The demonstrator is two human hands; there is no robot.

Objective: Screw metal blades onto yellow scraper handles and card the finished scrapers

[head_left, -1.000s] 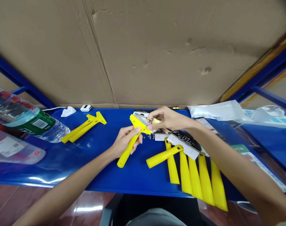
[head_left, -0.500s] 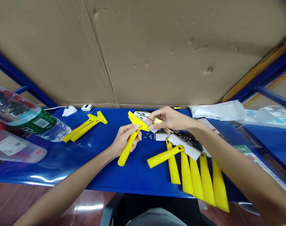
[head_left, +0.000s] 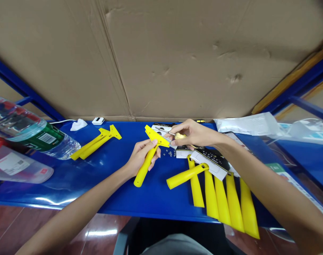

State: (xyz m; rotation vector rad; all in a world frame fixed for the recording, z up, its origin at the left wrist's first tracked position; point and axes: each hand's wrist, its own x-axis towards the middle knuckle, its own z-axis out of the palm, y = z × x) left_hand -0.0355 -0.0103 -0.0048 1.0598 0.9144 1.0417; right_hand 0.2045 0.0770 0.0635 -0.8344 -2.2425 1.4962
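Observation:
My left hand point(head_left: 143, 156) is closed round a yellow scraper point(head_left: 145, 169), its wide head tilted up and to the right. In my right hand point(head_left: 189, 134) is a screwdriver point(head_left: 179, 136) with a pale yellow handle, its thin shaft pointing left above the scraper head. My right fingertips are close to the head's right end; whether they pinch a small part there I cannot tell. Tiny nuts or rings point(head_left: 170, 153) lie on the blue table just right of my left hand. Black and white boxes point(head_left: 211, 161) lie under and beside my right forearm.
Several yellow handles point(head_left: 223, 198) lie at the right front, some jutting past the table edge point(head_left: 119, 211). Two yellow scrapers point(head_left: 99, 142) lie at the left. A large water bottle point(head_left: 41, 132) and a plastic container point(head_left: 20, 165) are far left, a white bag point(head_left: 242, 124) back right.
Almost nothing differs. The scraper and both hands have shifted very slightly, and the screwdriver stays above the scraper head.

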